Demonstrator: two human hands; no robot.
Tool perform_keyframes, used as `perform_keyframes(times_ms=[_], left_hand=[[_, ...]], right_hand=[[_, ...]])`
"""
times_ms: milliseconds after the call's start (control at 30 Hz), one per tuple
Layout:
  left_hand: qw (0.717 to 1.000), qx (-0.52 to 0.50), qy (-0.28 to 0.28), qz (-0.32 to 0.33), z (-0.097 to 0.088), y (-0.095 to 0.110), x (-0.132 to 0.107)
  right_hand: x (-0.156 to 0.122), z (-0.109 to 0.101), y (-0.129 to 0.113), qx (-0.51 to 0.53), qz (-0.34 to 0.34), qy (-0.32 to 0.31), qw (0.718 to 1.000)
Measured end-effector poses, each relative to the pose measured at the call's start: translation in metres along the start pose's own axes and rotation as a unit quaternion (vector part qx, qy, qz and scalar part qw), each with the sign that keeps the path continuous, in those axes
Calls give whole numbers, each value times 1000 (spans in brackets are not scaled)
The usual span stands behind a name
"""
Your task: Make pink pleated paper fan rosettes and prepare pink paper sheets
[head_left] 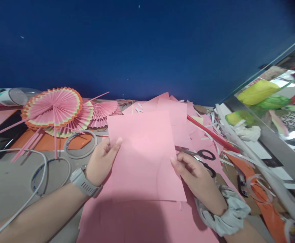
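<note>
A sheet of pink paper (142, 155) is held up in front of me by its two side edges. My left hand (104, 158) pinches its left edge, thumb on the front face. At the right edge, my right hand (191, 172) grips the sheet between thumb and fingers. More pink paper (127, 222) lies on the table below it, partly in shadow. Beyond my right hand rest scissors (204, 155) with black handles, their blades partly hidden by the sheet.
Pleated paper fans (58, 108) on sticks lie at the back left, near a plastic bottle (13, 97). Tape rings (81, 145) and a white cable (42, 175) are on the left. Orange paper (271, 216) and scraps clutter the right. A blue partition (142, 50) stands behind.
</note>
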State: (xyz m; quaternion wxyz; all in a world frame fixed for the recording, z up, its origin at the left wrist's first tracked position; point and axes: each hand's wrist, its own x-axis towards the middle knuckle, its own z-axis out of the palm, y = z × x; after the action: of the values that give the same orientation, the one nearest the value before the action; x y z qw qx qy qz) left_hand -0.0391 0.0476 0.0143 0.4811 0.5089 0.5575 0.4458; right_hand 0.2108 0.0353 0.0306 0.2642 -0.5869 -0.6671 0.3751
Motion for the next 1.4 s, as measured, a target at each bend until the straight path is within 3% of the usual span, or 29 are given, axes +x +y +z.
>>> perform_keyframes(times_ms=[133, 533, 933, 1067, 1300, 1400], left_hand=[[998, 53, 16, 34, -1, -1, 0], [996, 77, -9, 34, 2, 7, -2], [989, 113, 87, 30, -4, -3, 2], [987, 118, 105, 35, -7, -5, 3], [987, 122, 97, 34, -7, -6, 3], [991, 117, 56, 30, -5, -2, 1]], right_hand=[[3, -1, 0, -18, 3, 13, 1000], [9, -8, 9, -74, 5, 37, 997], [4, -6, 5, -24, 14, -40, 999], [0, -9, 2, -8, -1, 3, 1000], [-3, -7, 4, 23, 8, 41, 999], [-1, -6, 4, 19, -7, 34, 999]])
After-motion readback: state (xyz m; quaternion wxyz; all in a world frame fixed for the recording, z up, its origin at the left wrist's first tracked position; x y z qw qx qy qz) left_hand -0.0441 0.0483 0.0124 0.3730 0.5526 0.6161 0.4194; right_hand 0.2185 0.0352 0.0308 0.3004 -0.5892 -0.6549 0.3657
